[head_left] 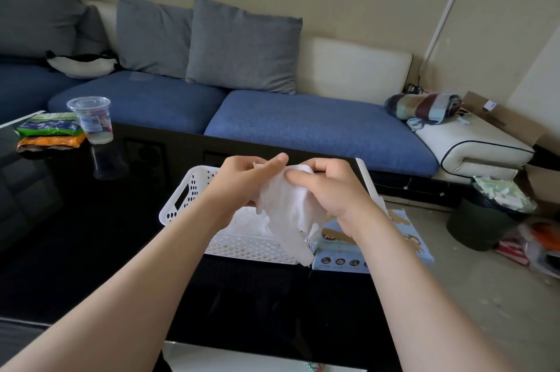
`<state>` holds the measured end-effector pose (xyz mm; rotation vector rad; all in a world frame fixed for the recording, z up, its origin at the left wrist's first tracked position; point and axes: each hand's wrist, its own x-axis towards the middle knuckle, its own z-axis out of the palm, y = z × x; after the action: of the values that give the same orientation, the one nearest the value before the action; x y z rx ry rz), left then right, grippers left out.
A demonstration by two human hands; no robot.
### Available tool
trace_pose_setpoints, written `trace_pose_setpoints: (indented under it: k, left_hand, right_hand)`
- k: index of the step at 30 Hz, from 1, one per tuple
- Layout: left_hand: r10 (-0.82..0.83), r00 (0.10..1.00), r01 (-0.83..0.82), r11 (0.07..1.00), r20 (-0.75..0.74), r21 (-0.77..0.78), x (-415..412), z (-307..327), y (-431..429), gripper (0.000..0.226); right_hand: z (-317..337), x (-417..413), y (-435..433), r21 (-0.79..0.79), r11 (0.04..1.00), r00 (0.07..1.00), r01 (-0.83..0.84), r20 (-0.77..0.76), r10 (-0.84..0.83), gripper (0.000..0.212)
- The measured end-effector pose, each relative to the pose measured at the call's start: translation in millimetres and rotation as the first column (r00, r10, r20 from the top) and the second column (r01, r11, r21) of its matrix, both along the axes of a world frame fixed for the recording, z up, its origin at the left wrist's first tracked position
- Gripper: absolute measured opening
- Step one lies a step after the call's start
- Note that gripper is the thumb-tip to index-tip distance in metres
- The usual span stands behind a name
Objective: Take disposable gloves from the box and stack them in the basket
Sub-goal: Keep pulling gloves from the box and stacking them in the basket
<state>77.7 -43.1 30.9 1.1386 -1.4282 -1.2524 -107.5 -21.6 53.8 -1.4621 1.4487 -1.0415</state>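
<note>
Crumpled translucent glove (281,205) above white perforated basket (251,248), blue box (341,262) alongside

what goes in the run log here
left hand: pinches glove | right hand: pinches glove | glove: above basket | box: beside basket

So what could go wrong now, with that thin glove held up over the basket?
1. Both the left hand and right hand pinch the crumpled glove; pulling it flat could tear it, being so thin.
2. Its lower end hangs over the basket at the front corner, so it may drape over the rim instead of landing inside.
3. The box seems close to the edge of the table, beside the right forearm; a nudge might knock it off.
</note>
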Motion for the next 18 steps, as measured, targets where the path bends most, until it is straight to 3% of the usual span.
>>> trace_pose_setpoints:
  k: [6, 11, 15, 18]
  left_hand:
    - [-0.040, 0.989, 0.034, 0.999, 0.145, 0.039, 9, -4, -2, 0.053]
    - [0.038, 0.997, -0.032, 0.995, 0.072, -0.091, 4, -1, 0, 0.033]
    - [0.092, 0.996, -0.092, 0.992, -0.007, -0.083, 0, 1, -2, 0.045]
    - [0.188, 0.982, -0.187, 0.976, -0.001, -0.107, -3, 1, -2, 0.045]
  right_hand:
    - [3, -7, 4, -0.091, 0.996, 1.000, -0.006, -0.011, 0.005, 0.014]
    - [5, -12, 4, -0.097, 0.995, 0.993, -0.015, -0.114, 0.004, 0.020]
    - [2, -13, 3, -0.004, 0.994, 0.966, -0.110, -0.236, 0.106, 0.016]
    - [3, -14, 7, 0.034, 0.986, 0.956, -0.165, -0.238, 0.169, 0.014]
